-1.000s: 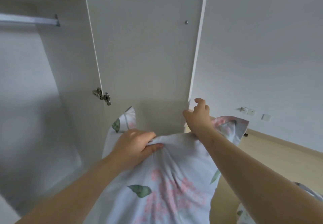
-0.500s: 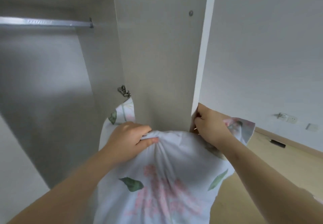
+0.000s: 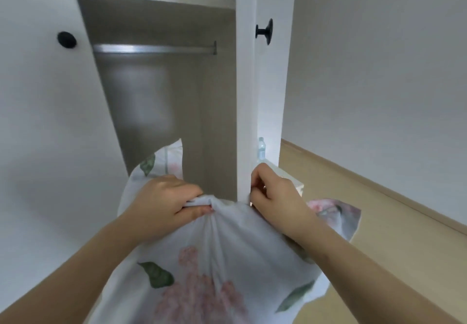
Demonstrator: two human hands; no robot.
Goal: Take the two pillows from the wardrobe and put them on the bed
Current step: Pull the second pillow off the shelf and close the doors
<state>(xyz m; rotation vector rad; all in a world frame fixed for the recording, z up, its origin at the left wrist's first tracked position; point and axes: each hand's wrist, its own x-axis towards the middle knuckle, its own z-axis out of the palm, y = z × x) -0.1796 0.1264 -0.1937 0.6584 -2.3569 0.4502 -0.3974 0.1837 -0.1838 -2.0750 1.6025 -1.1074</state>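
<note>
Your left hand (image 3: 166, 205) grips the floral pillow (image 3: 202, 273) by its bunched cover; your right hand (image 3: 275, 197) pinches the wardrobe door (image 3: 271, 83). It looks soft and light, so grab the stuffing too.

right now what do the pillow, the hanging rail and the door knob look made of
Pillow: soft printed cloth, matte; it gathers into folds where the left hand grips it. Hanging rail: probably metal, silvery brushed sheen. Door knob: matte black, metal or plastic, unclear.

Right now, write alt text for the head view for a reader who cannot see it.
The left hand grips a bunched floral pillow; the right hand holds the edge of the white wardrobe door. Behind them, the open wardrobe shows a metal hanging rail.
</note>
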